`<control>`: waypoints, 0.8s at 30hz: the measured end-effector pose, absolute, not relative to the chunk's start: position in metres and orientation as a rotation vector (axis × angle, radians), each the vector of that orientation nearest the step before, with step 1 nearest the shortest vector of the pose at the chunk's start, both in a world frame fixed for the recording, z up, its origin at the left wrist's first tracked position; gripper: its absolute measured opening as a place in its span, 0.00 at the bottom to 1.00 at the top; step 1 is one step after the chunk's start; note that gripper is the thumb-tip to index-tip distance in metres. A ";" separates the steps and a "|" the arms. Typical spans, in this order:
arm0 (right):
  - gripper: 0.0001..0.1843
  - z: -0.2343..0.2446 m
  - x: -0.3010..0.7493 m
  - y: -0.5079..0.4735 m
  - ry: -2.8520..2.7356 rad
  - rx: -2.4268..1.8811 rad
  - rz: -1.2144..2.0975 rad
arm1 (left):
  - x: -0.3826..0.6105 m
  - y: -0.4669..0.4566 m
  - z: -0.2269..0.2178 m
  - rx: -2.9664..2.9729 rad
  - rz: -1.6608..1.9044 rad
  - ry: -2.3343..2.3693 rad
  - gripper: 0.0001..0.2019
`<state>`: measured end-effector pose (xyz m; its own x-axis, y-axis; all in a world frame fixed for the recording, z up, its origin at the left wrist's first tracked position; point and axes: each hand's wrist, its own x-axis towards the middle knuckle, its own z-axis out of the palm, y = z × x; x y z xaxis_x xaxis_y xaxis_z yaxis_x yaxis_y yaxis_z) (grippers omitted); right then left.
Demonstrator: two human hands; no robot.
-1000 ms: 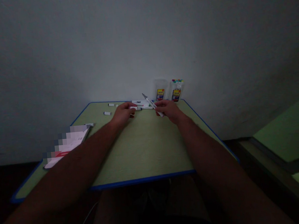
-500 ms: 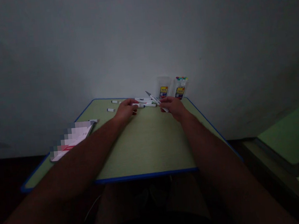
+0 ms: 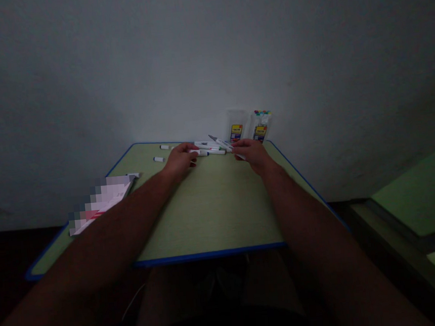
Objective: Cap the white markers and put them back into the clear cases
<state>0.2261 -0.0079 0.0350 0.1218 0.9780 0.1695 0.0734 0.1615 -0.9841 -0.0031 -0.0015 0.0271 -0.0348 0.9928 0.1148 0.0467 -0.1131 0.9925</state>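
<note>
My right hand point(image 3: 252, 152) is closed around a white marker point(image 3: 221, 143), its tapered grey end pointing up and to the left. Across from it, my left hand point(image 3: 181, 159) pinches a small white piece point(image 3: 194, 152) whose kind is hard to make out. Between the hands, several white markers point(image 3: 216, 152) lie in a loose pile at the back of the table. Two short white pieces with dark ends, one nearer point(image 3: 159, 159) and one farther point(image 3: 165, 147), rest left of my left hand.
Behind my right hand stand a clear case point(image 3: 236, 126) with a yellow label and another case point(image 3: 260, 127) holding markers with coloured ends. A partly blurred white and red packet point(image 3: 115, 194) lies on the left of the blue-edged table point(image 3: 210, 209). A wall point(image 3: 193, 58) rises behind.
The marker in my right hand has tilted slightly lower. Both hands hold nearly the same place, and the whole view has shifted a little.
</note>
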 end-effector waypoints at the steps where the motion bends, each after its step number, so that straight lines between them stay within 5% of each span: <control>1: 0.07 0.035 0.226 -0.008 -1.231 -1.188 0.962 | -0.004 -0.001 0.027 1.306 1.297 1.231 0.05; 24: 0.05 0.034 0.233 -0.002 -1.157 -1.308 0.818 | -0.014 0.008 0.031 1.226 1.397 1.404 0.06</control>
<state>0.2327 -0.0019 0.0337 0.2709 0.9468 0.1738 0.1520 0.1363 -0.9789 -0.0136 0.0078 0.0315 -0.2199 0.9709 0.0954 0.1002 -0.0748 0.9921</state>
